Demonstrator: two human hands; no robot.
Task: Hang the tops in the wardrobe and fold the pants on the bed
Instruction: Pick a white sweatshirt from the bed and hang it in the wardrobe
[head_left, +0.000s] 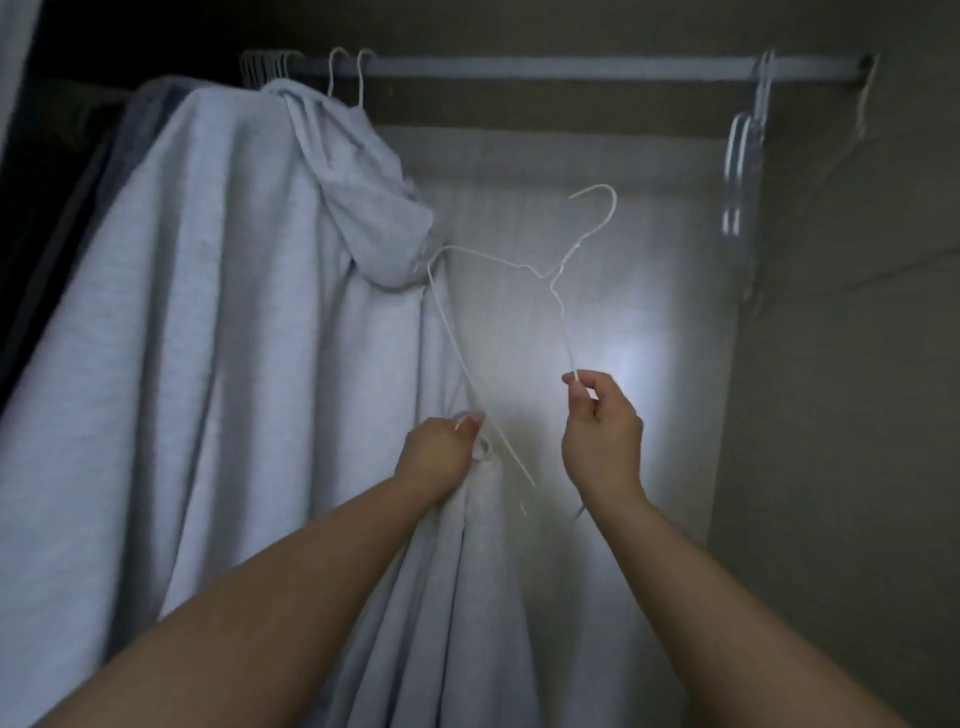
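Observation:
Inside the wardrobe a pale grey hooded top (218, 322) hangs from the rail (545, 67) at the left, its hood drooping to the right. My left hand (441, 457) grips a bunched fold of pale grey fabric (483, 571) that falls below it. My right hand (602, 426) pinches one arm of a thin white wire hanger (498, 262). The hanger is tilted in the air in front of the wardrobe's back wall, its hook pointing up and to the right.
Several white hangers (270, 67) crowd the rail's left end, and two more hooks (348, 73) sit just right of them. A few clear hangers (743, 156) dangle at the rail's right end. Dark garments (78, 171) hang at the far left. A wardrobe side wall (857, 364) stands at the right.

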